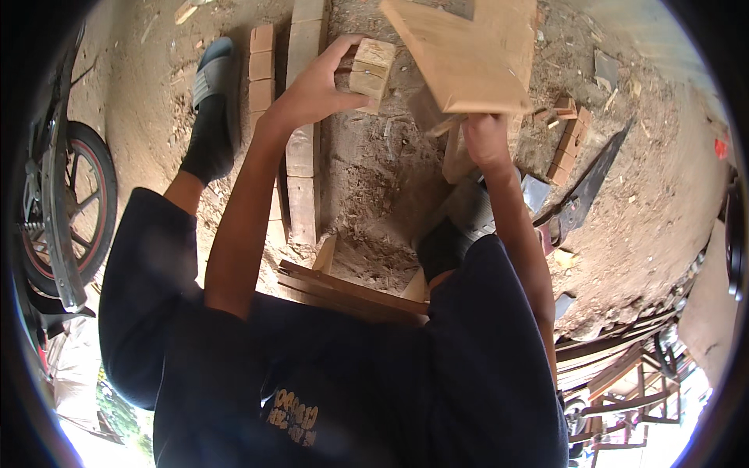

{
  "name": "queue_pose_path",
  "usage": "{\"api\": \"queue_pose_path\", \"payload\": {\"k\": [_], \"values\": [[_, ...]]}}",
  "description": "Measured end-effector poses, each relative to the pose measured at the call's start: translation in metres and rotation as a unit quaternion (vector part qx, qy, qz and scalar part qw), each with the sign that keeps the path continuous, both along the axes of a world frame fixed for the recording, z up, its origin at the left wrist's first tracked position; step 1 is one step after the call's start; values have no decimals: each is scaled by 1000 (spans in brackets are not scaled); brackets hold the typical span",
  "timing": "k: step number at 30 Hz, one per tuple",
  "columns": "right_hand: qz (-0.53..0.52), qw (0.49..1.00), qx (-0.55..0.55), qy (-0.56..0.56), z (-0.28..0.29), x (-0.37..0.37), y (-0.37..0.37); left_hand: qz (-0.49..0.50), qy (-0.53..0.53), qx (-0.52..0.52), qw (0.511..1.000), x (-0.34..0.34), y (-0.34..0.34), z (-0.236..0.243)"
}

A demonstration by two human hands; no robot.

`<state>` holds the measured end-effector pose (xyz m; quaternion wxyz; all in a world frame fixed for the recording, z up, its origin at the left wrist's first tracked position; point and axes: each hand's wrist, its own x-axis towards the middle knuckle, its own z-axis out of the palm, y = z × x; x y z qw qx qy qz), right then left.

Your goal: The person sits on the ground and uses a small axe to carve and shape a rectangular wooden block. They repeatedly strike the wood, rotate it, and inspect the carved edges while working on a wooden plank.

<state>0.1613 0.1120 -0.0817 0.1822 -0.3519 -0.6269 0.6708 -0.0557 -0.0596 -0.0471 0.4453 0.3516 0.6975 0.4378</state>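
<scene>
In the head view my left hand [316,90] grips a short stack of pale wooden blocks [373,62], thumb and fingers at its sides. My right hand [484,136] is closed at the lower edge of a flat, angled wooden board [460,58], which hides some of the fingers. Beside my left hand lie a long row of weathered timber blocks [303,203] and a narrower row of reddish blocks [261,51]. A blurred piece of wood is behind my right hand, partly covered by the board.
A handsaw [585,179] and a short row of blocks [568,148] lie to the right. A motorbike wheel [105,195] stands at the left. My sandalled foot [212,66] is on the dirt floor [640,218]. Wooden slats [351,292] lie between my legs; stacked timber [624,374] is at lower right.
</scene>
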Motion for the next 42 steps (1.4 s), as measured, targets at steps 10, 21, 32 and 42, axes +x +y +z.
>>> {"api": "queue_pose_path", "payload": {"k": [10, 21, 32, 42], "values": [[85, 912, 371, -156, -57, 15, -21, 11, -40, 92, 995, 21, -20, -23], [136, 887, 426, -117, -63, 43, -13, 69, 2, 134, 989, 24, -29, -47], [153, 890, 409, -132, -62, 52, 2, 65, 30, 159, 985, 35, -25, -50], [159, 891, 404, -136, -54, 61, 7, 66, 66, 164, 982, 40, -26, -50]]}}
